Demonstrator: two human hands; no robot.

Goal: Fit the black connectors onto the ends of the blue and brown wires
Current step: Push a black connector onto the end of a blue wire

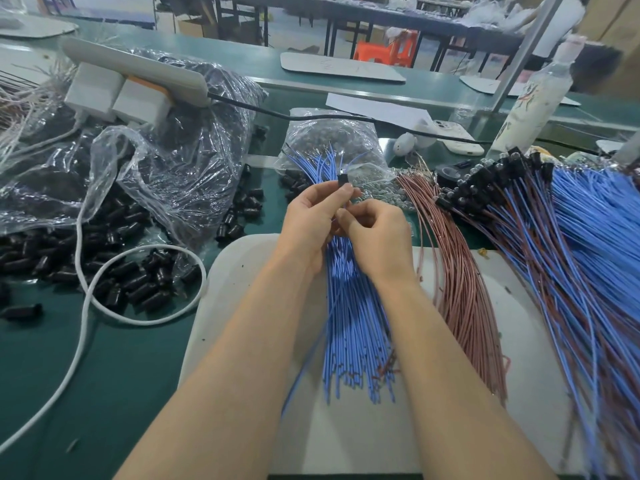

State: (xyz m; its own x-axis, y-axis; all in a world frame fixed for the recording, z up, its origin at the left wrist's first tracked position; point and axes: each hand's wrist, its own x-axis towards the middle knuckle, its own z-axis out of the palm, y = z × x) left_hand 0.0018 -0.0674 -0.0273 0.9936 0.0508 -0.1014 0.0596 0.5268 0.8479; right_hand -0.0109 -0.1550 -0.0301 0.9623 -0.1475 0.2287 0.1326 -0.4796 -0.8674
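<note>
Above the white board [346, 427], the left hand [311, 223] pinches a black connector [343, 180] and the right hand [377, 237] grips the blue wires [353, 323] lying on it, with brown wires [464, 299] at its right and loose connectors [138, 278] and a white cable [83, 271] to its left.

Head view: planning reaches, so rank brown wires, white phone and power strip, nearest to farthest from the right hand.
1. Brown wires, just right of the right hand.
2. White phone, beyond, back right.
3. Power strip, far back left.
</note>
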